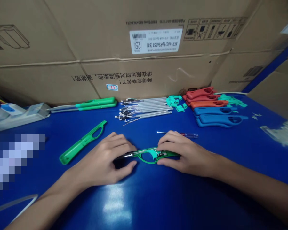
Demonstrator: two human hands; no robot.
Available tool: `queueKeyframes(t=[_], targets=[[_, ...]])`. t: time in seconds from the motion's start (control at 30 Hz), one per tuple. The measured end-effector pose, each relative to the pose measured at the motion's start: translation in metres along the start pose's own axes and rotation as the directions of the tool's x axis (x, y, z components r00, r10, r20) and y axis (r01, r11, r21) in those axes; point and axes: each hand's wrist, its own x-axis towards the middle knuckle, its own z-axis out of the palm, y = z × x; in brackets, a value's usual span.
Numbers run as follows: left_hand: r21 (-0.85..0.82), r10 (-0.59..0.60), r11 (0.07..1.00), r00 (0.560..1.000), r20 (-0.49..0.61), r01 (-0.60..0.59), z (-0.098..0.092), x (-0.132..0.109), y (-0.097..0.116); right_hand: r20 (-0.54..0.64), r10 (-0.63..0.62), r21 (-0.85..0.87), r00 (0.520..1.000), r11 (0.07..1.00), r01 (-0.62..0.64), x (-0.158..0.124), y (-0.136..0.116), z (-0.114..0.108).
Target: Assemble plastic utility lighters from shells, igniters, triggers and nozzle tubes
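Observation:
On the blue table [144, 198] lies a green lighter shell [147, 155] with a teal trigger and a metal tube inside it. My left hand [105, 161] pinches its dark tube end between thumb and fingers. My right hand [182, 153] is closed over the handle end, pressing it to the table. A second green shell half [83, 142] lies apart to the left. A small screwdriver [182, 134] rests just behind my right hand.
Behind are a row of metal tubes with wires [145, 109], two finished green lighters [86, 104], teal triggers [176, 103], red shells [203, 97] and blue shells [218, 115]. Cardboard boxes [144, 64] wall the back. A grey power strip [16, 115] lies at left.

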Motion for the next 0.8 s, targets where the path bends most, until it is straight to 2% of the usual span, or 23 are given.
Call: queueKeyframes(t=[0.1, 0.23, 0.33, 0.4, 0.43, 0.47, 0.53, 0.6, 0.67, 0.73, 0.8], targets=[[0.023, -0.009, 1.000, 0.999, 0.031, 0.008, 0.002, 0.000, -0.003, 0.017, 0.004, -0.014, 1.000, 1.000, -0.004, -0.001, 0.000, -0.003], [0.071, -0.077, 0.995, 0.996, 0.047, 0.074, 0.006, 0.002, -0.002, -0.012, -0.031, -0.043, 0.999, 0.999, 0.030, -0.001, 0.002, -0.008], [0.108, -0.103, 0.990, 0.992, 0.068, 0.096, 0.003, 0.003, -0.002, -0.018, -0.038, -0.060, 0.999, 0.998, 0.036, 0.001, 0.003, -0.010], [0.176, -0.118, 0.978, 0.993, 0.026, 0.111, -0.005, 0.002, -0.008, -0.017, -0.029, -0.064, 0.999, 0.998, 0.028, 0.001, 0.003, -0.008], [0.226, -0.137, 0.964, 0.990, -0.026, 0.139, -0.010, 0.001, -0.013, -0.020, -0.023, -0.065, 1.000, 0.998, 0.022, 0.001, 0.002, -0.007], [0.283, -0.163, 0.940, 0.979, -0.123, 0.192, -0.016, -0.001, -0.018, -0.024, -0.018, -0.066, 1.000, 0.998, 0.016, 0.001, 0.002, -0.006], [0.366, -0.288, 0.854, 0.922, -0.260, 0.370, -0.027, -0.004, -0.032, -0.034, -0.013, -0.065, 0.999, 0.998, 0.010, 0.001, 0.001, -0.002], [0.480, -0.439, 0.691, 0.842, -0.314, 0.540, -0.035, -0.007, -0.045, -0.046, -0.017, -0.060, 0.999, 0.998, 0.014, 0.001, 0.002, 0.002], [0.548, -0.606, 0.546, 0.750, -0.263, 0.634, -0.038, -0.008, -0.054, -0.050, -0.026, -0.050, 0.998, 0.998, 0.023, 0.001, 0.003, 0.005], [0.529, -0.728, 0.511, 0.668, -0.154, 0.678, -0.040, -0.008, -0.059, -0.035, -0.026, -0.041, 0.999, 0.999, 0.024, 0.001, 0.003, 0.006], [0.476, -0.782, 0.517, 0.619, -0.077, 0.712, -0.041, -0.007, -0.060, -0.006, -0.023, -0.038, 1.000, 0.999, 0.023, 0.001, 0.003, 0.005]])
